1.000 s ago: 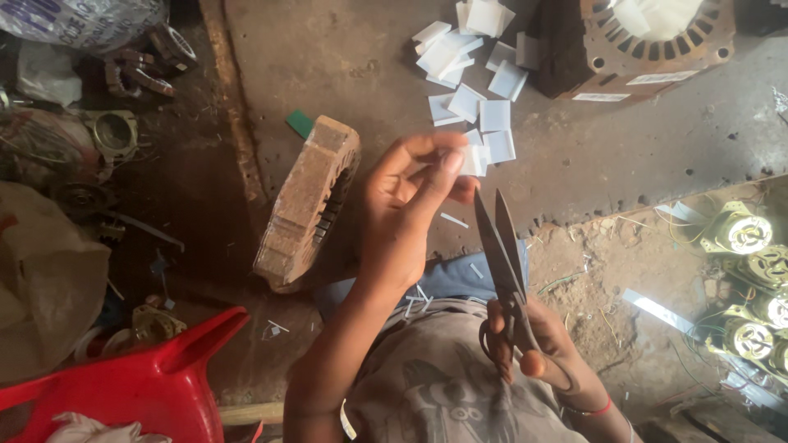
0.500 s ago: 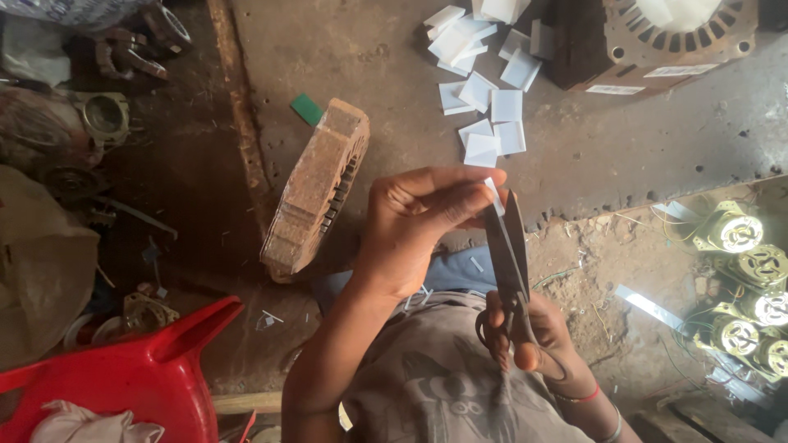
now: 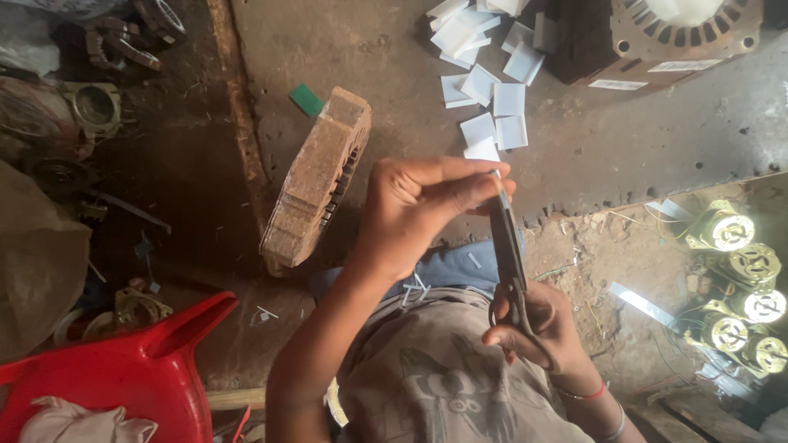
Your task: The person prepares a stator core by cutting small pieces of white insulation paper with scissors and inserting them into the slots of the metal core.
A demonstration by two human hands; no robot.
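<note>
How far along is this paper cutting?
Done: a pile of white cut squares lies on the floor. In hand: the left hand pinches a small white piece at the blades of the scissors, worked by the right hand. How much is left cannot be told.

Left hand raised, fingers pinched together; right hand curled closed, lower.

Stained concrete floor, scattered white paper squares, rusty laminated core block, green chip, motor stator housing, small motors on dirt
</note>
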